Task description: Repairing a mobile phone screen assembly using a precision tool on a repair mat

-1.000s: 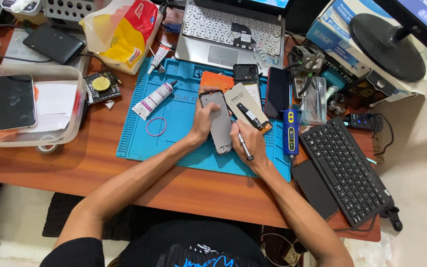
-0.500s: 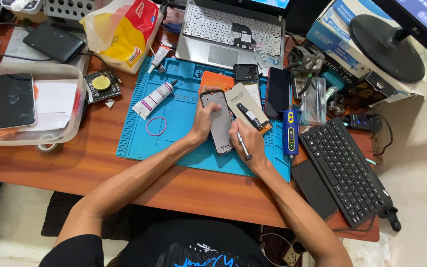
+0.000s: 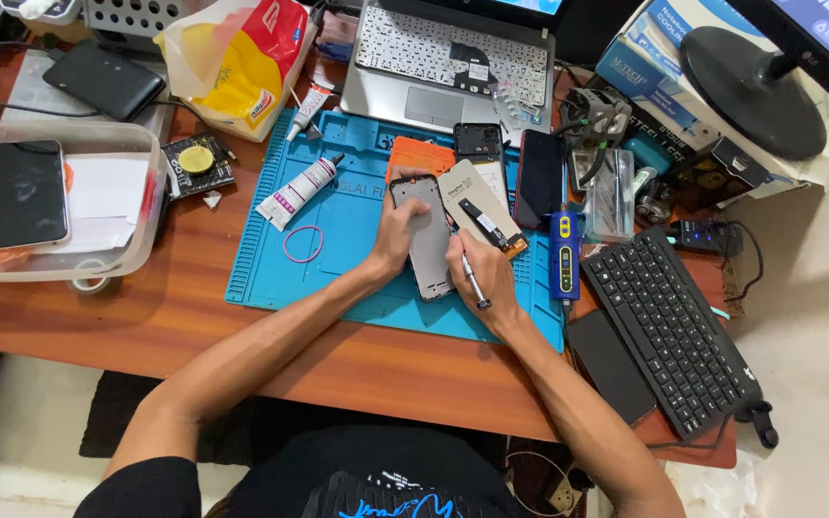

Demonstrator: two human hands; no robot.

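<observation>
**Two hands on a phone frame at the blue mat**

Head view: a grey phone frame [image 3: 429, 240] lies flat on the blue mat [image 3: 357, 259], near the mat's middle. The left hand [image 3: 397, 235] rests over the frame's left edge, its fingers [image 3: 405, 203] curled loosely around that edge and pressing it down; they are half closed, touching the frame and not lifting it. The right hand [image 3: 484, 273] sits at the frame's right edge, fingers clenched on a thin metal tool [image 3: 473, 280] held like a pen, its tip pointed up toward the frame's side. Whether the tip touches the frame cannot be told.

Just beside the frame, to the right, lies a pale back cover [image 3: 480, 206] with a dark strip on it, and an orange pad [image 3: 419, 153] shows behind it. A black phone [image 3: 538, 179] lies further right, then a blue and yellow driver [image 3: 564, 251]. On the mat's left part are a white tube [image 3: 296, 190] and a purple band [image 3: 302, 244], well apart from the hands.

The desk [image 3: 184, 317] also carries a laptop [image 3: 453, 62] behind the mat, a black keyboard [image 3: 669, 321] to the right, and a clear tray [image 3: 59, 206] to the left holding a dark phone.
</observation>
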